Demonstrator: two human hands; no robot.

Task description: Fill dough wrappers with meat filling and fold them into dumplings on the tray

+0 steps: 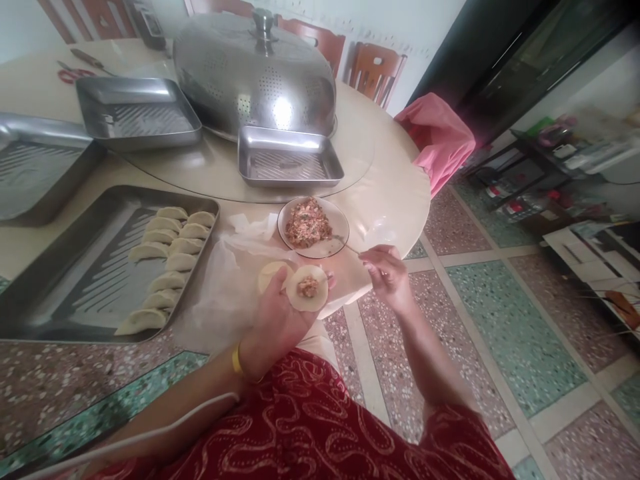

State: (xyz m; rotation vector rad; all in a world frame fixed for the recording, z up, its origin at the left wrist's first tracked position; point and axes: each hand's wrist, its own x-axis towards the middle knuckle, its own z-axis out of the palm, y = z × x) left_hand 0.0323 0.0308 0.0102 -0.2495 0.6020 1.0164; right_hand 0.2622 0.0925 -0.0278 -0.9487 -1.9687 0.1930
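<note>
A round dumpling wrapper [295,300] with a small mound of meat filling [309,287] rests in my left hand [283,313], its fingers curled under the edge. Just behind that hand, more pale wrappers [267,272] lie on the table, partly hidden by my thumb. My right hand [387,273] pinches the handle of a spoon [353,250], whose far end reaches into a shallow bowl [327,248]. Minced meat filling [307,223] is heaped in this bowl. To the left, a metal tray [100,267] holds several folded dumplings [165,250] along its right side.
A large domed steamer lid [255,73] stands at the back. Around it are a small metal pan [290,180], another pan [140,137] and a tray [30,173] at far left. Plastic sheeting [220,280] covers the near table. A pink cloth [440,137] hangs at the right edge.
</note>
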